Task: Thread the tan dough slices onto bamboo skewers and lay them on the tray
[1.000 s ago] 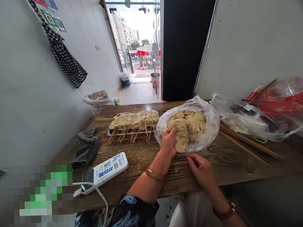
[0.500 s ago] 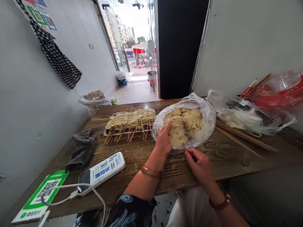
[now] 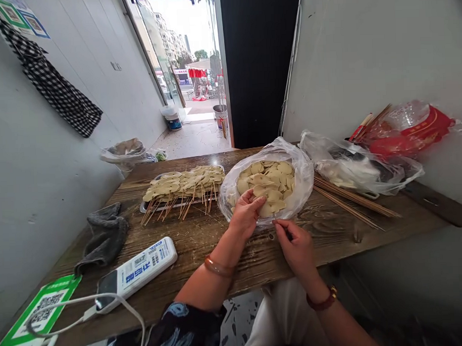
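My left hand (image 3: 245, 213) pinches a thin, pale-yellow round slice (image 3: 274, 207), potato-like in look, over the front of a clear plastic bag (image 3: 304, 165). Heaped inside that bag are many loose slices (image 3: 286, 168) of the same kind. Just below, my right hand (image 3: 296, 244) has its fingers closed on the lower end of a thin skewer (image 3: 274, 219), whose upper part runs up to the held slices. Left of the bag, a metal tray (image 3: 143, 207) bears rows of threaded slices (image 3: 182, 182), their bare sticks pointing toward me.
Bare bamboo skewers (image 3: 353, 204) lie right of the bag, beside another plastic bag (image 3: 329, 164) and red packaging (image 3: 415, 131). On the left are a grey cloth (image 3: 106, 235), a white power bank (image 3: 147, 264) with a cable, and a green QR-code card (image 3: 42, 311).
My left fingers have shifted over the front of the held slices, thumb now across them. The right hand stays low at the skewer's end. The whole view has swung slightly right.
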The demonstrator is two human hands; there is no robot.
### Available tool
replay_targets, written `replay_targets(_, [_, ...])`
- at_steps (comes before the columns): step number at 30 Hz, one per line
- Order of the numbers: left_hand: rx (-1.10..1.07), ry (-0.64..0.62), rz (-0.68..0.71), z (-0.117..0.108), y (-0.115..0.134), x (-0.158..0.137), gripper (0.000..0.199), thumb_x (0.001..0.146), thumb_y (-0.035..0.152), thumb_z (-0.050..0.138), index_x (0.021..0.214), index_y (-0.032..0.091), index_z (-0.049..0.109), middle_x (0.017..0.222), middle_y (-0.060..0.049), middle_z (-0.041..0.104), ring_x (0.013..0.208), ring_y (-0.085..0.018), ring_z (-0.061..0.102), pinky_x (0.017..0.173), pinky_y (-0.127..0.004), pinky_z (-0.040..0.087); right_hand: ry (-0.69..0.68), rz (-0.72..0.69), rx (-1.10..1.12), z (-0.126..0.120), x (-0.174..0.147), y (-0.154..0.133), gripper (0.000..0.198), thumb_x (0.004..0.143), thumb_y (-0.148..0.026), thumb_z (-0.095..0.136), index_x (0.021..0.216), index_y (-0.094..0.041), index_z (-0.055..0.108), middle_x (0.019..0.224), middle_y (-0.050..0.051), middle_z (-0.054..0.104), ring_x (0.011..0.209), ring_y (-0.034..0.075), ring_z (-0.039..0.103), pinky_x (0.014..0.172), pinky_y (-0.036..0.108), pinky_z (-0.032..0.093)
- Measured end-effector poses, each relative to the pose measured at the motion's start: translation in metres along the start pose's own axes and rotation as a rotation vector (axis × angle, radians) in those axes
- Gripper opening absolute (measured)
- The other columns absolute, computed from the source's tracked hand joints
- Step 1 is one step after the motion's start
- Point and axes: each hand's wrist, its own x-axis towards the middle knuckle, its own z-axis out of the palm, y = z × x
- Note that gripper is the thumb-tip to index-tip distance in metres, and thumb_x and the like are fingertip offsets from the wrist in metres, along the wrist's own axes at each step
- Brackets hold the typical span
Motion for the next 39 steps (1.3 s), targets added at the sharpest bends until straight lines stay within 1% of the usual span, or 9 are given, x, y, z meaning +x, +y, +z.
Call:
replay_targets(7, [0.082, 0.021, 0.049, 0.002, -0.002, -0.001, 0.051, 0.053, 0.017, 0.084, 0.099, 0.014, 0.063, 0.089, -0.005, 0.073, 0.078, -0.016, 0.067, 0.074, -0.025, 0.051, -0.019, -0.029, -0.028, 0.001, 0.000, 0.003, 0.024, 0.088, -0.032, 0.051, 0.088, -0.021, 0.072, 0.084, 0.005, 0.075, 0.072, 0.019, 0.067, 0.071, 0.031, 0.052])
replay_targets(15, [0.090, -0.023, 0.077, 0.003, -0.003, -0.003, 0.049, 0.056, 0.019, 0.083, 0.101, 0.014, 0.064, 0.095, -0.007, 0.072, 0.085, -0.016, 0.067, 0.079, -0.026, 0.050, -0.026, -0.007, -0.047, 0.000, 0.000, 0.001, 0.025, 0.088, -0.032, 0.050, 0.085, -0.019, 0.072, 0.082, 0.005, 0.075, 0.072, 0.019, 0.068, 0.069, 0.030, 0.052])
replay_targets(19, [0.056, 0.029, 0.011, -0.002, 0.006, 0.001, 0.042, 0.059, 0.029, 0.083, 0.095, 0.015, 0.065, 0.082, -0.004, 0.072, 0.074, -0.015, 0.066, 0.071, -0.024, 0.051, -0.022, -0.035, -0.027, -0.002, -0.001, -0.003, 0.025, 0.088, -0.033, 0.051, 0.086, -0.020, 0.072, 0.084, 0.006, 0.076, 0.074, 0.020, 0.069, 0.070, 0.029, 0.053])
replay_targets(23, [-0.006, 0.071, 0.016, -0.011, 0.019, 0.006, 0.037, 0.066, 0.040, 0.078, 0.090, 0.015, 0.066, 0.077, -0.003, 0.071, 0.065, -0.013, 0.064, 0.063, -0.023, 0.050, -0.058, -0.093, -0.028, -0.001, -0.003, -0.003, 0.024, 0.088, -0.033, 0.052, 0.086, -0.021, 0.073, 0.084, 0.005, 0.076, 0.074, 0.020, 0.070, 0.069, 0.030, 0.054])
replay_targets(26, [-0.048, 0.046, 0.028, -0.016, 0.028, 0.007, 0.031, 0.066, 0.034, 0.079, 0.086, 0.014, 0.066, 0.078, -0.003, 0.071, 0.066, -0.012, 0.063, 0.062, -0.022, 0.049, -0.105, -0.114, -0.003, -0.001, -0.004, -0.001, 0.024, 0.087, -0.033, 0.053, 0.087, -0.022, 0.074, 0.087, 0.006, 0.077, 0.078, 0.021, 0.071, 0.071, 0.031, 0.055])
replay_targets(28, [-0.076, 0.032, 0.037, -0.018, 0.032, 0.006, 0.027, 0.062, 0.026, 0.081, 0.080, 0.014, 0.064, 0.075, -0.001, 0.069, 0.065, -0.011, 0.062, 0.062, -0.022, 0.048, -0.119, -0.094, 0.013, 0.000, -0.004, 0.001, 0.024, 0.087, -0.034, 0.054, 0.088, -0.021, 0.074, 0.088, 0.006, 0.077, 0.079, 0.021, 0.072, 0.072, 0.032, 0.056])
replay_targets(31, [-0.117, 0.025, 0.034, -0.020, 0.033, 0.004, 0.028, 0.057, 0.019, 0.083, 0.073, 0.015, 0.061, 0.071, 0.001, 0.067, 0.061, -0.009, 0.060, 0.060, -0.020, 0.047, -0.132, -0.051, 0.029, 0.000, -0.005, 0.004, 0.025, 0.086, -0.036, 0.056, 0.089, -0.020, 0.075, 0.090, 0.007, 0.077, 0.081, 0.023, 0.072, 0.074, 0.034, 0.057])
replay_targets(36, [-0.145, 0.049, 0.052, -0.024, 0.029, 0.005, 0.031, 0.054, 0.019, 0.084, 0.073, 0.014, 0.060, 0.068, 0.001, 0.066, 0.058, -0.009, 0.059, 0.057, -0.019, 0.047, -0.174, -0.010, 0.034, -0.001, -0.007, 0.009, 0.027, 0.083, -0.041, 0.060, 0.088, -0.020, 0.076, 0.093, 0.008, 0.077, 0.084, 0.025, 0.072, 0.078, 0.036, 0.057])
replay_targets(39, [-0.175, 0.062, 0.043, -0.027, 0.028, 0.006, 0.029, 0.058, 0.024, 0.082, 0.076, 0.015, 0.061, 0.068, 0.000, 0.066, 0.057, -0.010, 0.059, 0.054, -0.020, 0.046, -0.198, 0.048, 0.010, -0.007, -0.002, 0.011, 0.028, 0.080, -0.044, 0.062, 0.087, -0.020, 0.076, 0.092, 0.008, 0.077, 0.083, 0.026, 0.072, 0.075, 0.035, 0.057])
